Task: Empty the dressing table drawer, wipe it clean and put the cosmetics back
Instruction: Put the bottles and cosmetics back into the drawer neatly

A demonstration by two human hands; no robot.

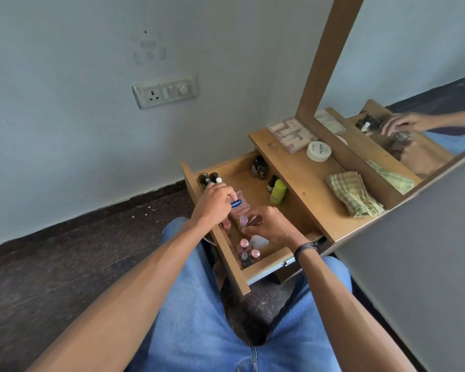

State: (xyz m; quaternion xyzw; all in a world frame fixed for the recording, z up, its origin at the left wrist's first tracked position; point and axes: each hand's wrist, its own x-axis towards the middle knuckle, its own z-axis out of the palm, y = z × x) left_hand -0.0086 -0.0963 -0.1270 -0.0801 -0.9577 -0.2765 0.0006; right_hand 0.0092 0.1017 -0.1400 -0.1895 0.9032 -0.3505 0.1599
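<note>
The wooden drawer (pixel 269 265) is pulled out over my knees and holds cosmetics. My left hand (pixel 216 201) grips the top of a pink Vaseline lotion bottle (pixel 239 206) lying in the drawer. My right hand (pixel 270 226) pinches a small tube with a pink cap (pixel 243 220) beside the lotion bottle. Pink-capped nail polish bottles (pixel 249 251) stand at the near end. Dark bottles (pixel 211 178) stand in the far left corner, a green bottle (pixel 277 191) and small dark vials (pixel 259 167) at the back.
On the table top (pixel 314 189) lie a folded green checked cloth (pixel 353 193), a round white jar (pixel 318 151) and a clear case of lipsticks (pixel 291 134). A mirror (pixel 403 103) leans behind. A wall socket (pixel 165 90) is to the left. My knees in jeans sit under the drawer.
</note>
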